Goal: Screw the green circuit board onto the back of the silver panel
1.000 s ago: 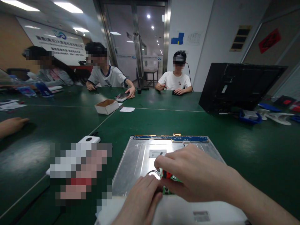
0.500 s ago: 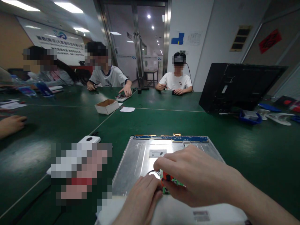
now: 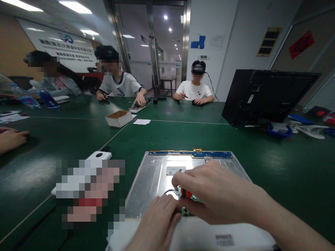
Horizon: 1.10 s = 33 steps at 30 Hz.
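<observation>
A silver metal panel [image 3: 151, 181] lies on the green table, with a blue circuit strip [image 3: 170, 153] along its far edge and a white cover [image 3: 199, 233] at the near side. My right hand [image 3: 211, 191] is closed around a small red-and-black tool handle [image 3: 186, 192] over a green circuit board [image 3: 185, 211]. The tool's tip is hidden. Beside it, my left hand [image 3: 162, 216] rests at the board's left edge, fingers pressed together; what they hold, if anything, is hidden. A dark wire [image 3: 170, 191] curves beyond the left fingers.
At left lies a white device [image 3: 99, 157] next to a blurred patch. An open carton [image 3: 119, 120] and paper [image 3: 141, 122] are farther off. A black monitor [image 3: 264, 97] and a blue tray [image 3: 279, 130] stand right. Several people sit around; one person's hand [image 3: 13, 139] is at far left.
My right thumb and fingers have shifted slightly around the red-and-black handle. My left hand is nearly unmoved. Across the table, a person's hand and thin tool have moved a little.
</observation>
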Tool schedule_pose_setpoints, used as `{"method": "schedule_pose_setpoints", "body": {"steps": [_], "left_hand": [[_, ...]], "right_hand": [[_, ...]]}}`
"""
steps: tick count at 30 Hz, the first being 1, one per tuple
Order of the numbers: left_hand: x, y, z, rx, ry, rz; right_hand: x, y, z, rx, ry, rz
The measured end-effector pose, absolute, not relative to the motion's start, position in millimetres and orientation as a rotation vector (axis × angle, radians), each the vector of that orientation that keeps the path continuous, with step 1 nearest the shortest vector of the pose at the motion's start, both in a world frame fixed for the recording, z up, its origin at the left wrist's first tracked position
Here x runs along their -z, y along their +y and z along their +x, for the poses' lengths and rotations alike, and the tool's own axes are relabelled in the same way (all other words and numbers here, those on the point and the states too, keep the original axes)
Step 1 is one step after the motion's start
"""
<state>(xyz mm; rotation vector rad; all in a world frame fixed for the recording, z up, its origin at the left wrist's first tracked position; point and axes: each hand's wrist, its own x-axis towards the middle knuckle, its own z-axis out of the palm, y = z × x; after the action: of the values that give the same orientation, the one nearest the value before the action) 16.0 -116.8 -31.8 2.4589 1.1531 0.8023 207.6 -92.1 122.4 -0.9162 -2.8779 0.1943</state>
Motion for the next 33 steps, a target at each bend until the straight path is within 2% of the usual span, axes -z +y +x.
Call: {"method": "schedule_pose_setpoints", "body": {"steps": [14,33], "left_hand": [[25,-120,13,-0.641,1.142,2.384],[18,-122,17,-0.643,1.148,2.331]], "right_hand": [[-124,-90,213,-0.23,-2.817,-0.904],[-122,-89,209,-0.228,-2.864,-0.888]]}}
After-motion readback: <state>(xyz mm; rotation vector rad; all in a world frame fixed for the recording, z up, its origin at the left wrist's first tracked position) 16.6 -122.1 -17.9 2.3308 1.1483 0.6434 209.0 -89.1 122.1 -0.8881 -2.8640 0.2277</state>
